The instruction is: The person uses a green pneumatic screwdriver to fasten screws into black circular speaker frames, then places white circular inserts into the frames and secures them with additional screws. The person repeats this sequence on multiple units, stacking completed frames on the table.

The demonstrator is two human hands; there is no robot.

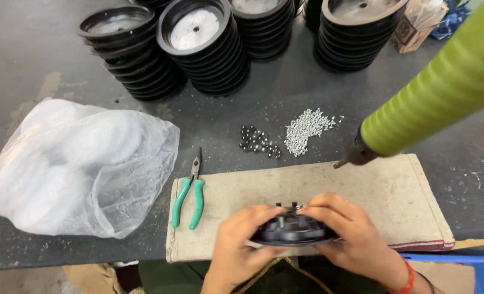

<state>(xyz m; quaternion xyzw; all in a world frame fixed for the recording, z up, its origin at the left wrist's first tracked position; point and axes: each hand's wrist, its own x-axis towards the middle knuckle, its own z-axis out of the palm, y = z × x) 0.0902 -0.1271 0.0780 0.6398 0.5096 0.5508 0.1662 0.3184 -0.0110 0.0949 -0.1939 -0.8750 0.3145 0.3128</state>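
Both hands grasp one round black plastic disc part [292, 230], held edge-on just above the near edge of a beige cloth mat [307, 185] on the dark counter [35, 60]. Left hand [236, 239] grips its left rim; right hand [351, 231] grips the right rim, fingertips on top. Left of the hands lie green-handled pliers [190, 193]. Beyond them: small dark beads [258, 141], a pile of silver screws [307, 128], stacked black discs [204, 46]. A green ribbed power tool [443, 87] hangs above the right hand.

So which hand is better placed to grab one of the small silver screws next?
Probably the right hand: the silver screws lie up and to its side of the black disc, while the left hand grips the disc's near edge, nearer the pliers.
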